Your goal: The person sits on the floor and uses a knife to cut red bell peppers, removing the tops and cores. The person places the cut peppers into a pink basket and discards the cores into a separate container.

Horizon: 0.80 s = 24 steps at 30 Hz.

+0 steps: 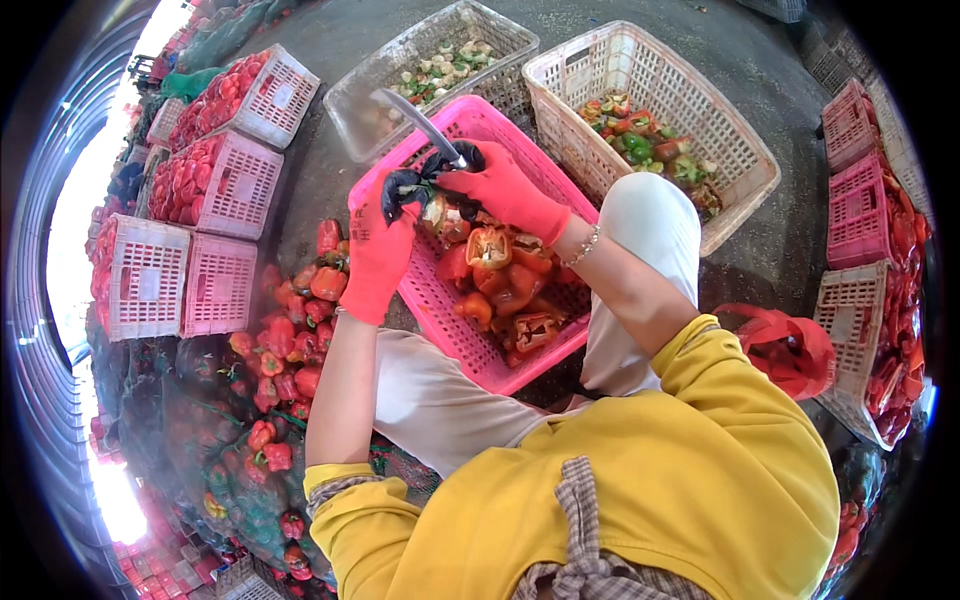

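My right hand (501, 184), in a red glove with black fingertips, grips a knife (424, 124) whose curved metal blade points up and away to the left. Close beside it, my left hand (382, 244) in a matching glove holds a piece of bell pepper (435, 213), pale and greenish, mostly hidden by the fingers. Both hands are over a pink plastic crate (484, 371) between my knees. Inside that crate lie cut red and orange bell peppers (517, 281), some showing their pale seed cores.
Beyond the pink crate stand a greyish crate (352, 101) of pepper scraps and a whitish crate (739, 139) of green and red pieces. Whole red peppers (281, 337) are heaped at left. Filled crates (244, 184) stand farther left, others (855, 300) at right, near a red bag (787, 349).
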Motion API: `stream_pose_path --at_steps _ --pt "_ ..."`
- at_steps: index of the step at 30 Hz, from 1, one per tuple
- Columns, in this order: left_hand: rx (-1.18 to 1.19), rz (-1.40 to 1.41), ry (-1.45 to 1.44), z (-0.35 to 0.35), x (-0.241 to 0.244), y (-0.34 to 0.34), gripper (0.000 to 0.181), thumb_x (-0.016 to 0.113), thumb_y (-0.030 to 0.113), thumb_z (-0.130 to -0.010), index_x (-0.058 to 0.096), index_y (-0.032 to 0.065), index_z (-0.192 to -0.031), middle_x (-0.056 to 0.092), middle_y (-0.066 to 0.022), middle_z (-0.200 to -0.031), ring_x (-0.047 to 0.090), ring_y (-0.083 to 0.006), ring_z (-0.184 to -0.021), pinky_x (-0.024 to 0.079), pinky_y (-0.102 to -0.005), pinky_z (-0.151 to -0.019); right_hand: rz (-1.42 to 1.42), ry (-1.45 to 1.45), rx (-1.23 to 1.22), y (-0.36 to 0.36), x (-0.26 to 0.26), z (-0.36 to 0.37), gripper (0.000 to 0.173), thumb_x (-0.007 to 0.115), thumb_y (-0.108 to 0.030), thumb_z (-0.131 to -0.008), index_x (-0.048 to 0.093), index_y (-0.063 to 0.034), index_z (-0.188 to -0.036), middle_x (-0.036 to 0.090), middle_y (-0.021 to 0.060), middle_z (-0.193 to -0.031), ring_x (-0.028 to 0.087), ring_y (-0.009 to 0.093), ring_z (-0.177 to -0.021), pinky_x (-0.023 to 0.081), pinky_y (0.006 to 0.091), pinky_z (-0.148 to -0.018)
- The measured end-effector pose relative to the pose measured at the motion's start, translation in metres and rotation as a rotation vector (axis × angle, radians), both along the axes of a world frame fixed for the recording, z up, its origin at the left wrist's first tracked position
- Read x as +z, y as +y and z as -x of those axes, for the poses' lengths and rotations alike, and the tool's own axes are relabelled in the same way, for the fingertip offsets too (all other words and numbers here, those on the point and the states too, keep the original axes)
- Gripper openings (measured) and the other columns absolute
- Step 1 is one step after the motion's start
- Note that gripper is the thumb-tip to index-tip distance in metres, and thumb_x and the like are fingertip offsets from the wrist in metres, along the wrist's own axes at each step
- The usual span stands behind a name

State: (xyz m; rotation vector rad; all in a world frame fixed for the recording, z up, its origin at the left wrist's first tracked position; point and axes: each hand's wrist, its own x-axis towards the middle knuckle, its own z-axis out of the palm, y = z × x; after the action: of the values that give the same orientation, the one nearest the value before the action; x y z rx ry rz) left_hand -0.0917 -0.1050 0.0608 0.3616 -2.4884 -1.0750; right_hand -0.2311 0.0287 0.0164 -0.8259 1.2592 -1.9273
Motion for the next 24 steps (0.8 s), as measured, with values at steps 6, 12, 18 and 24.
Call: stream_pose_path --at_steps 6,12,18,24 --pt "0.040 -0.233 0.202 0.001 -0.005 0.012 0.018 0.057 0.001 -0.092 0.059 0.0024 -0.110 0.064 -0.0032 -0.087 0.059 -0.0095 -0.079 0.047 -0.0250 -0.071 0.145 0.321 -0.264 -0.001 0.005 -0.013 0.019 0.075 -0.012 -0.076 0.063 -0.0037 -0.089 0.063 0.0041 -0.075 0.061 0.014 -0.065 0.049 0.0295 -0.061" --pt "0.033 -0.736 0.171 0.004 -0.013 0.006 0.009 0.051 0.009 -0.097 0.059 0.0062 -0.100 0.057 0.0013 -0.074 0.050 -0.0084 -0.061 0.040 -0.0232 -0.054 0.050 0.670 -0.368 0.013 0.019 -0.025 0.028 0.079 -0.012 -0.070 0.064 -0.0071 -0.092 0.063 0.0096 -0.075 0.063 0.026 -0.068 0.051 0.0331 -0.066" --pt "0.025 -1.334 0.288 -0.005 -0.048 -0.067 0.018 0.047 0.025 -0.101 0.058 0.0123 -0.093 0.055 -0.0002 -0.072 0.053 -0.0135 -0.060 0.043 -0.0266 -0.050 0.098 0.720 -0.248 0.029 0.036 -0.033 0.027 0.076 -0.012 -0.071 0.064 -0.0068 -0.094 0.064 0.0107 -0.079 0.065 0.027 -0.072 0.052 0.0349 -0.068" --pt "0.213 -1.636 0.215 0.019 -0.058 -0.118 0.019 0.052 0.021 -0.100 0.060 0.0067 -0.108 0.064 -0.0066 -0.086 0.062 -0.0192 -0.077 0.054 -0.0340 -0.070 -0.018 0.228 -0.164 0.017 -0.002 0.007 0.018 0.072 -0.008 -0.078 0.066 -0.0030 -0.094 0.065 0.0008 -0.080 0.059 0.008 -0.074 0.050 0.0270 -0.068"
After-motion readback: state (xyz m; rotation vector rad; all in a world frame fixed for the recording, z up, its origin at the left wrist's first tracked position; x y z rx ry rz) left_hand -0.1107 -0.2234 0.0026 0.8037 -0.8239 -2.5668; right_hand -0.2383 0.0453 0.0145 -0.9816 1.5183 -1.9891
